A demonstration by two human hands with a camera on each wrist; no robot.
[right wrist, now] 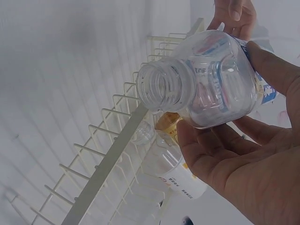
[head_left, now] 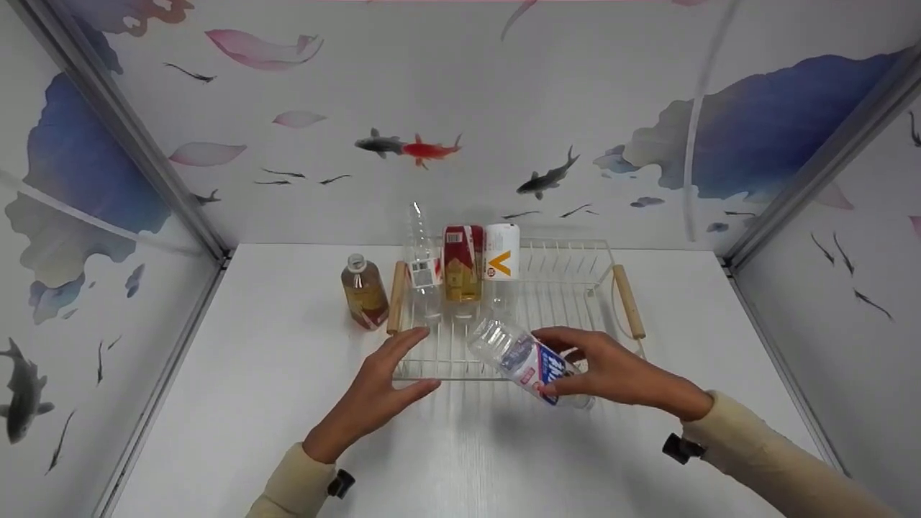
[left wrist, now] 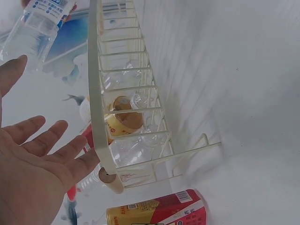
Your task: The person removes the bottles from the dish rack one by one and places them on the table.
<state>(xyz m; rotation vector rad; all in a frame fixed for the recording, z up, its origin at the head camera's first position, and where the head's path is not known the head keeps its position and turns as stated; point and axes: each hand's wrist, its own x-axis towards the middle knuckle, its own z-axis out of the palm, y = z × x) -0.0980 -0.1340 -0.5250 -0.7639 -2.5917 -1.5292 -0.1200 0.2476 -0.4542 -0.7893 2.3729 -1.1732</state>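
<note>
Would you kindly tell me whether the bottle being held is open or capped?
Open: in the right wrist view, the bottle shows a threaded neck without a cap.

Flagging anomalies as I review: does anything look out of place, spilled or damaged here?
One mild oddity: a red-and-gold bottle stands upright on the table, outside the rack beside its left wooden handle, while three bottles inside are neck-down. No spill or damage shows.

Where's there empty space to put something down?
The table is bare between the right wooden handle and the right wall. Inside the rack, there's room between the white-labelled bottle and that handle. Its left side is crowded with three bottles, with the left hand and held bottle at the front.
</note>
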